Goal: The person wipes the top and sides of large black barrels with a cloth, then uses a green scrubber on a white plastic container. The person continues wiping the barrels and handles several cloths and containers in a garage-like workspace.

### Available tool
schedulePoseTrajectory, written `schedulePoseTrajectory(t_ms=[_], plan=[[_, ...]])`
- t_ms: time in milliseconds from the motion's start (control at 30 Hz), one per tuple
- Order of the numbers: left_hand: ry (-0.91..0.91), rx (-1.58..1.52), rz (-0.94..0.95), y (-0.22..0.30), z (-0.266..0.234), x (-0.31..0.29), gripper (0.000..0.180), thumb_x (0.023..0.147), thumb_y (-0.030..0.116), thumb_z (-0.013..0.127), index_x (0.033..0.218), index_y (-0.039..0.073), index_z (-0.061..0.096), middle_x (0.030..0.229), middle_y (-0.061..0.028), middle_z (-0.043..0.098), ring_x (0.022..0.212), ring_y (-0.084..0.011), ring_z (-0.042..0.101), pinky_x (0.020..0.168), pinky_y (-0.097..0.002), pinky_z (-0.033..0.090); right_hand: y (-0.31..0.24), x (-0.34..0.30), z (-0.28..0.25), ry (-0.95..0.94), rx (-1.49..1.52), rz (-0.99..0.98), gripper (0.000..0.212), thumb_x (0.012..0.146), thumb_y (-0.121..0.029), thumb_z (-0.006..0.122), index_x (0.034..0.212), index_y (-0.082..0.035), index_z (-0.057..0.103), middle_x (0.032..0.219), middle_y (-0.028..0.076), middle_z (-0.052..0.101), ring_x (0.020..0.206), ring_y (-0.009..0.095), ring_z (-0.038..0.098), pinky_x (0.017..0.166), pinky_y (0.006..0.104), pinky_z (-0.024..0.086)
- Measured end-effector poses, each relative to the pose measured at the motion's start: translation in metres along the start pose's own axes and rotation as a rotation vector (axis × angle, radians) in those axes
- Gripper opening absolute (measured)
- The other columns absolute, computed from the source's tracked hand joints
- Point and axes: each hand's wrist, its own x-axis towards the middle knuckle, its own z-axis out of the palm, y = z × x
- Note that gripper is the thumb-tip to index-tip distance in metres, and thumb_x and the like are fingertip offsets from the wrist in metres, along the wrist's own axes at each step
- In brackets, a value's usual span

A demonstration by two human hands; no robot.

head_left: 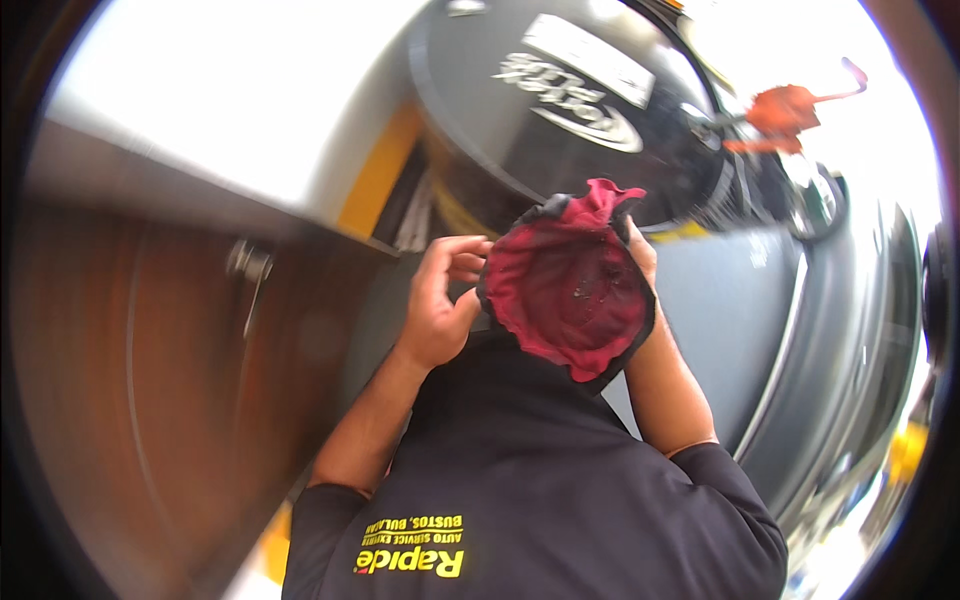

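In front of my chest is a bowl-shaped red cloth cap (570, 290) with a black outer side and edge. Its hollow inside faces up, and dark specks lie on the red lining. My right hand (643, 258) grips the cap's right edge, with most of its fingers hidden behind the cloth. At the left edge is my left hand (438, 303), its fingers loosely curled and thumb apart, the tips close to the rim. Whether they touch it I cannot tell.
Beyond my hands stands a large black drum (470, 110) with white lettering. An orange tool or fitting (783, 112) is at its right. A brown panel (180, 350) with a metal lock (250, 262) rises on the left. Along the right is a dark, curved, glossy body (850, 330), blurred.
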Motion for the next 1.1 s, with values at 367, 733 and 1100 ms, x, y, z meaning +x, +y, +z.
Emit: schedulePoseTrajectory(t_ms=[367,733,1100], plan=[[0.872,-0.684,-0.163,0.051,0.059,-0.274,0.049,0.105,0.004,0.057,0.154,0.008,0.052,0.137,-0.0076,0.068,0.116,-0.0214,0.070,0.092,-0.0411,0.061,0.224,-0.017,0.006,-0.535,-0.289,0.721,0.047,0.111,-0.030,0.057,0.148,-0.001,0.056,0.148,0.019,0.063,0.132,0.037,0.063,0.115,0.0521,0.051],[1.321,0.320,-0.893,-0.088,0.075,-0.702,0.033,0.092,0.015,0.076,0.123,0.004,0.072,0.120,-0.0121,0.073,0.114,-0.0288,0.070,0.097,-0.0435,0.058,0.425,-0.155,0.011,-0.569,-0.416,1.275,0.047,0.110,-0.024,0.050,0.150,0.000,0.054,0.148,0.020,0.062,0.135,0.036,0.061,0.117,0.0522,0.048],[1.129,0.875,-1.714,-0.250,0.013,-0.936,0.065,0.079,0.031,0.087,0.133,0.011,0.057,0.135,-0.0117,0.059,0.127,-0.0309,0.058,0.106,-0.0457,0.048,0.626,-0.278,-0.038,-0.328,-0.869,1.297,0.046,0.108,-0.013,0.048,0.153,-0.005,0.049,0.146,0.017,0.063,0.133,0.035,0.063,0.116,0.0532,0.050]])
